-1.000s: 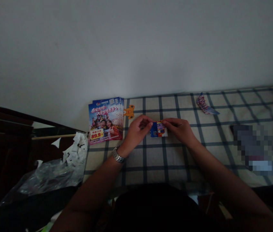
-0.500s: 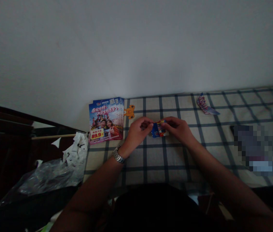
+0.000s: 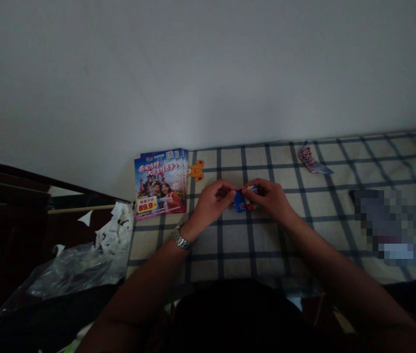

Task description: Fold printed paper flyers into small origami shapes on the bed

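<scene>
Between my two hands is a small piece of blue printed paper (image 3: 240, 202) with red and yellow parts, partly covered by my fingers. My left hand (image 3: 217, 197), with a metal watch (image 3: 180, 236) on its wrist, pinches the paper's left edge between thumb and fingers. On the other side my right hand (image 3: 270, 197) pinches its upper right part. A stack of printed flyers (image 3: 161, 184) lies left of my left hand. An orange bear-shaped cutout (image 3: 195, 170) rests against the stack's right edge.
The checked cloth (image 3: 277, 250) covers the surface up to the wall. A crumpled printed paper (image 3: 313, 161) lies at the back right, and a blurred dark object (image 3: 384, 223) nearer on the right. Torn white paper (image 3: 119, 223) and clear plastic (image 3: 71, 272) are at the left.
My right fingers have shifted slightly down and inward over the paper. More of its blue side shows and less of the red and yellow. My left hand keeps its pinch.
</scene>
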### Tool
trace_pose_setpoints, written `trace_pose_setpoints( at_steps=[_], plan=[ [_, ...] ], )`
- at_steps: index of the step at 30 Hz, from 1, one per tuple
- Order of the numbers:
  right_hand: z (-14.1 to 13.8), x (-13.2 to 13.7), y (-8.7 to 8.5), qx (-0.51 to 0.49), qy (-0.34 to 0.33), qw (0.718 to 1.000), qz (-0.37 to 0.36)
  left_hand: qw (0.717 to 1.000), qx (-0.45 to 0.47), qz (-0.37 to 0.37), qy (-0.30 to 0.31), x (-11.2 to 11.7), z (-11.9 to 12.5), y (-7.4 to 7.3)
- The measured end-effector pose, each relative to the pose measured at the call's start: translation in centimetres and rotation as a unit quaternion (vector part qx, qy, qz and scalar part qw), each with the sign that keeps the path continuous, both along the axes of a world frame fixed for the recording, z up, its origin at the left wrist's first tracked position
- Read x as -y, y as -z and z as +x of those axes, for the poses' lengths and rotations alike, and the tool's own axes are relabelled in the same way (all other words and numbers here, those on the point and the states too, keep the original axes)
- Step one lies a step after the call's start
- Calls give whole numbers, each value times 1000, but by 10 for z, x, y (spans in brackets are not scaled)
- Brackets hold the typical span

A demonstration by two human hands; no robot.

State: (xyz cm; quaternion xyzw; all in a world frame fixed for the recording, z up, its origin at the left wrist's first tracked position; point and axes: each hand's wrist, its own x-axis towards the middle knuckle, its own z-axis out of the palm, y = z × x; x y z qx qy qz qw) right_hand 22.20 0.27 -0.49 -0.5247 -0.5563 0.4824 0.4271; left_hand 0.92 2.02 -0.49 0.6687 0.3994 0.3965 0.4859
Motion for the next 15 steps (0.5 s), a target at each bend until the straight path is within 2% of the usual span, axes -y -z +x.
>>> trace_pose_setpoints(
  at_steps=[7, 15],
  plan=[
    [1, 1, -4, 24, -2, 1000, 15, 1000, -7, -7, 10, -1, 0, 3],
    [1, 1, -8, 0, -5, 1000, -10, 1000, -21, 0, -9, -2, -2, -3]
  ],
)
